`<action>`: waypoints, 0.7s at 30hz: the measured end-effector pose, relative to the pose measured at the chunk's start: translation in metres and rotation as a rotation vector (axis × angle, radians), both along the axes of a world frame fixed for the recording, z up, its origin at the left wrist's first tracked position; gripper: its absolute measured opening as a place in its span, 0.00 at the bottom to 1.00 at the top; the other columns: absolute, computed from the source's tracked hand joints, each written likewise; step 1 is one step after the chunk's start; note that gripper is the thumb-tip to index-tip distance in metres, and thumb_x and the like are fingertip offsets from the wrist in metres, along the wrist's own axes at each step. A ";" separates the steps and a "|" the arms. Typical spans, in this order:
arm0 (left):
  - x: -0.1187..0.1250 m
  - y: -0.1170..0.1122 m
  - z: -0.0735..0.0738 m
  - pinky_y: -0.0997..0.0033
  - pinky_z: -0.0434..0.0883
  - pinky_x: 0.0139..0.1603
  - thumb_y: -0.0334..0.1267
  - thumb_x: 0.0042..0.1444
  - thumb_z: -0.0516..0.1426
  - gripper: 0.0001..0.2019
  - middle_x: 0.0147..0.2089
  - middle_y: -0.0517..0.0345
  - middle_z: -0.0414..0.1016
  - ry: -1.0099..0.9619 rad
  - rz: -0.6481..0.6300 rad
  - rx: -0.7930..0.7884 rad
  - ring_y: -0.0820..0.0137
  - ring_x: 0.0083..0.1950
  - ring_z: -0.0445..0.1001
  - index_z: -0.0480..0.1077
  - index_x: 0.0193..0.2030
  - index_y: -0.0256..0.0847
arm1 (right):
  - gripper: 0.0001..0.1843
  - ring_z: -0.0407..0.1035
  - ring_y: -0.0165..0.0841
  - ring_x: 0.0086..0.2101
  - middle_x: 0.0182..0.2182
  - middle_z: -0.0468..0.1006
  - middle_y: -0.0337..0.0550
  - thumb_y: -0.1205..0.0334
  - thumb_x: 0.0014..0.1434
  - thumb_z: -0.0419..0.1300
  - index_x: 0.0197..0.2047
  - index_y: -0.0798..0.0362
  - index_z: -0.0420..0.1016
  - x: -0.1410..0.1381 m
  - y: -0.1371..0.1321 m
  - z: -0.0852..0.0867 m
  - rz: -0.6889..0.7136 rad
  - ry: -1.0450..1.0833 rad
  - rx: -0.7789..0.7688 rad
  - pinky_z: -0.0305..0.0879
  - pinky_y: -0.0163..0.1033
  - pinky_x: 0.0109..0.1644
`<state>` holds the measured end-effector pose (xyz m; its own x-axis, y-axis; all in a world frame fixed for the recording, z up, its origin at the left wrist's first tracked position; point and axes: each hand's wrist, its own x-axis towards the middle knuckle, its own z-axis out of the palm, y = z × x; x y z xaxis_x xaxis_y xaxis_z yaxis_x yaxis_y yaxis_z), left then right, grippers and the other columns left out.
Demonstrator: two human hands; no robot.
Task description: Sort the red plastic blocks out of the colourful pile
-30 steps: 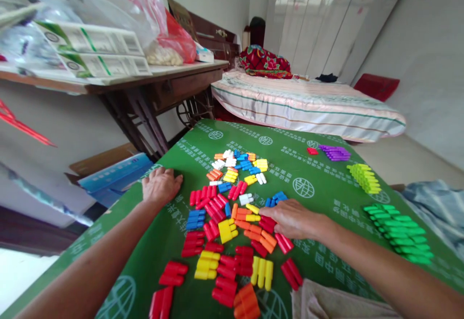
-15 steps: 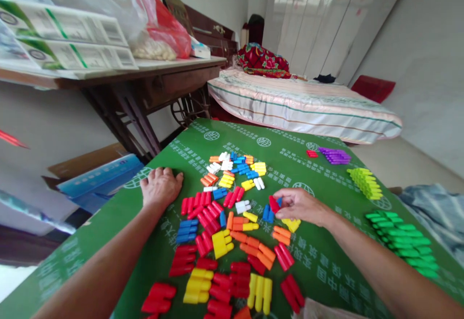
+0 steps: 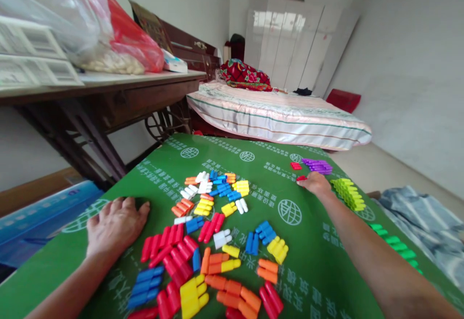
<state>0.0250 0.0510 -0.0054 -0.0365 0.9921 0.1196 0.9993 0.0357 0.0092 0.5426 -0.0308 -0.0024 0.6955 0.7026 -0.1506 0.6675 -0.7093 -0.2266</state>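
My left hand (image 3: 115,223) lies flat and open on the green table cover (image 3: 311,261), at the left edge of a scattered pile of coloured plastic blocks (image 3: 213,232). My right hand (image 3: 316,182) is stretched far across the table, its fingers closed on a red block (image 3: 300,178). It sits just short of another red block (image 3: 296,166) lying beside a row of purple blocks (image 3: 318,166). A row of lime blocks (image 3: 348,193) lies right of that hand.
Bright green blocks (image 3: 395,246) line the table's right edge. A dark wooden table (image 3: 108,96) with bags and boxes stands at the left. A bed (image 3: 275,116) with a striped cover lies beyond. Blue cloth (image 3: 427,217) is on the floor at right.
My right hand picked a red block out of the pile and carried it far across the table toward the purple row. My left hand stayed put. The view tilted up.
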 end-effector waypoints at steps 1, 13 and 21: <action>-0.001 0.000 -0.001 0.44 0.59 0.61 0.55 0.60 0.31 0.33 0.62 0.36 0.61 0.019 0.006 -0.002 0.45 0.65 0.56 0.64 0.51 0.34 | 0.20 0.74 0.44 0.42 0.41 0.79 0.54 0.45 0.52 0.62 0.36 0.55 0.77 0.001 0.005 -0.001 -0.003 -0.005 -0.003 0.68 0.42 0.40; 0.002 -0.001 -0.001 0.48 0.58 0.62 0.55 0.58 0.28 0.35 0.63 0.41 0.61 0.091 0.059 -0.032 0.49 0.66 0.55 0.62 0.55 0.35 | 0.26 0.72 0.47 0.49 0.49 0.76 0.61 0.44 0.58 0.58 0.46 0.60 0.77 0.008 0.034 -0.007 -0.064 -0.059 0.008 0.68 0.46 0.48; 0.001 0.002 -0.003 0.47 0.58 0.62 0.56 0.56 0.28 0.37 0.63 0.40 0.61 0.074 0.056 -0.014 0.49 0.66 0.55 0.62 0.56 0.34 | 0.27 0.72 0.46 0.49 0.48 0.76 0.61 0.43 0.58 0.57 0.46 0.59 0.76 0.009 0.035 -0.008 -0.077 -0.055 0.013 0.68 0.47 0.48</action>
